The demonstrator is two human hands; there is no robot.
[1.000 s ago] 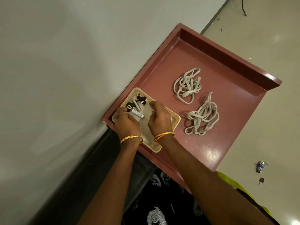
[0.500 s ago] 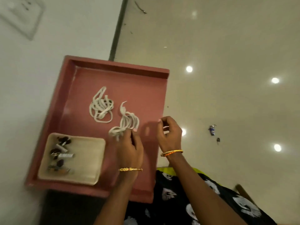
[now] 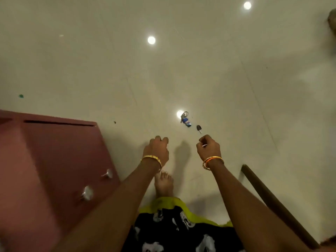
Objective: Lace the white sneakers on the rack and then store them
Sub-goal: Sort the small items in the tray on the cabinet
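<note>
Glossy cream floor tiles (image 3: 200,70) fill most of the view, with round spots of ceiling light mirrored in them. At the left stands a dusty-pink wooden rack cabinet (image 3: 45,160) with two round metal knobs (image 3: 87,192) on its front; only its top edge and front face show, and no white sneakers or laces can be seen anywhere.

Both arms reach forward over the floor, to the right of the cabinet and apart from it. The left hand (image 3: 157,150), a gold bangle (image 3: 151,159) on its wrist, has its fingers curled under; whether they close on anything I cannot tell. The right hand (image 3: 209,149), with orange and gold bangles (image 3: 212,161), is loosely fisted, and a small pale sliver shows at its thumb side; what it is, and whether the hand holds it, I cannot tell.

Just beyond the right hand a bunch of keys with a blue tag (image 3: 185,119) and a small dark key fob (image 3: 199,128) lie on the tiles. A bare foot (image 3: 163,184) stands below the left wrist, above a black patterned garment with a lime hem (image 3: 172,230). A dark wooden rail (image 3: 272,202) slants along the right.
</note>
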